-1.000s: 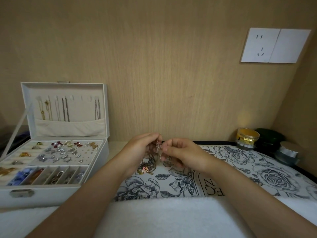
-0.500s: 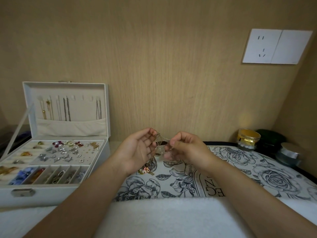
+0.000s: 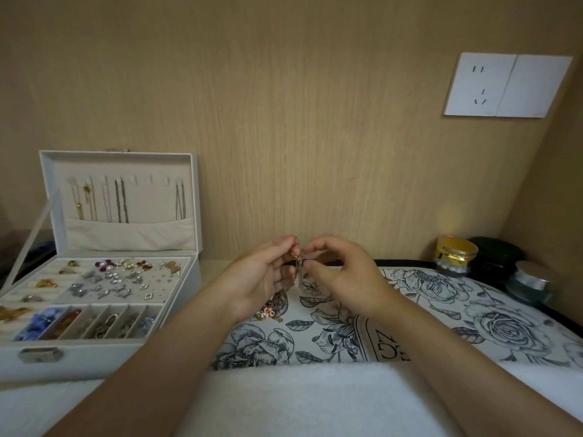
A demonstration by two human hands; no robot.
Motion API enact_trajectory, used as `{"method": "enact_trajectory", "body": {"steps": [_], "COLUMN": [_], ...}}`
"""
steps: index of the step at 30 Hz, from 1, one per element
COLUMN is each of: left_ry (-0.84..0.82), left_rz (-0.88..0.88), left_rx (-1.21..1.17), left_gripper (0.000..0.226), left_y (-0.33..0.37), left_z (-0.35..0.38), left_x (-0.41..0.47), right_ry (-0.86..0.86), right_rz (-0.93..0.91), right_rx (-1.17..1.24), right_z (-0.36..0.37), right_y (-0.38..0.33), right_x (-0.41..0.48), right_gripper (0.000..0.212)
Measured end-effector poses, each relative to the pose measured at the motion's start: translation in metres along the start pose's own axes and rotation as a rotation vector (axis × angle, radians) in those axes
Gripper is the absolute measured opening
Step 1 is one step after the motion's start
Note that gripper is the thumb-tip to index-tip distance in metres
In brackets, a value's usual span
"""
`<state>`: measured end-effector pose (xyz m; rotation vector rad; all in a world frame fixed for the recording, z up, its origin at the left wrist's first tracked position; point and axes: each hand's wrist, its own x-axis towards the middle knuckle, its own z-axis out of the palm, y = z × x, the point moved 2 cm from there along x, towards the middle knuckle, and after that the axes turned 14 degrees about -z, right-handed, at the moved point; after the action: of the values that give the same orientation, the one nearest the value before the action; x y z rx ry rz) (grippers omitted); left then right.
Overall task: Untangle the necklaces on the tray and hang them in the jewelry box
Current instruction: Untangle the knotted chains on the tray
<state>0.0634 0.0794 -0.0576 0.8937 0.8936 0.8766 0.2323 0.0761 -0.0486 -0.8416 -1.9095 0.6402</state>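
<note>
Our left hand [image 3: 262, 280] and right hand [image 3: 345, 279] pinch a chain [image 3: 298, 262] above the tray [image 3: 448, 313] marked "ZG" — box [image 3: 94, 357] open, chains [image 3: 121, 201] in lid, trinkets [image 3: 120, 279] below.

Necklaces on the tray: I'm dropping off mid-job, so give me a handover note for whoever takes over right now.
Left hand: pinches the tangled chain at its fingertips, raised above the tray.
Right hand: pinches the same chain from the other side.
A beaded piece lies on the tray under the left hand.
Done: several necklaces hang in the lid of the jewelry box.
Left: free this chain, hang it on a bare hook, then deal with the beaded piece.
</note>
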Motion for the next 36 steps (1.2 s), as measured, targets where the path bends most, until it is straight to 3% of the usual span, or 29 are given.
{"method": "enact_trajectory", "body": {"steps": [2, 5, 11, 18, 23, 30, 36], "left_ry": [-0.014, -0.010, 0.075, 0.225, 0.250, 0.317, 0.274], "left_rz": [0.020, 0.050, 0.097, 0.156, 0.184, 0.254, 0.191], "left_rx": [-0.024, -0.035, 0.050, 0.232, 0.308, 0.636, 0.606], "left_gripper": [0.016, 0.029, 0.011, 0.015, 0.014, 0.007, 0.012], "left_y": [-0.001, -0.001, -0.004, -0.003, -0.003, -0.003, -0.004], "left_z": [0.002, 0.003, 0.000, -0.001, 0.001, 0.004, 0.001], "left_x": [0.001, 0.002, 0.000, 0.000, -0.002, -0.005, -0.002], "right_ry": [0.057, 0.052, 0.069, -0.031, -0.093, -0.248, -0.316], "right_rz": [-0.093, -0.061, -0.013, -0.127, -0.278, -0.120, -0.038], "right_rx": [0.063, 0.212, 0.225, 0.031, -0.262, -0.280, -0.182], "right_z": [0.000, 0.003, -0.004, -0.007, -0.009, -0.012, -0.013], "right_y": [-0.005, -0.006, 0.002, 0.007, 0.005, 0.002, 0.004], "right_x": [0.002, 0.004, 0.006, 0.006, 0.006, 0.006, 0.006], "right_gripper": [0.017, 0.027, 0.024, 0.023, 0.016, 0.006, 0.007]}}
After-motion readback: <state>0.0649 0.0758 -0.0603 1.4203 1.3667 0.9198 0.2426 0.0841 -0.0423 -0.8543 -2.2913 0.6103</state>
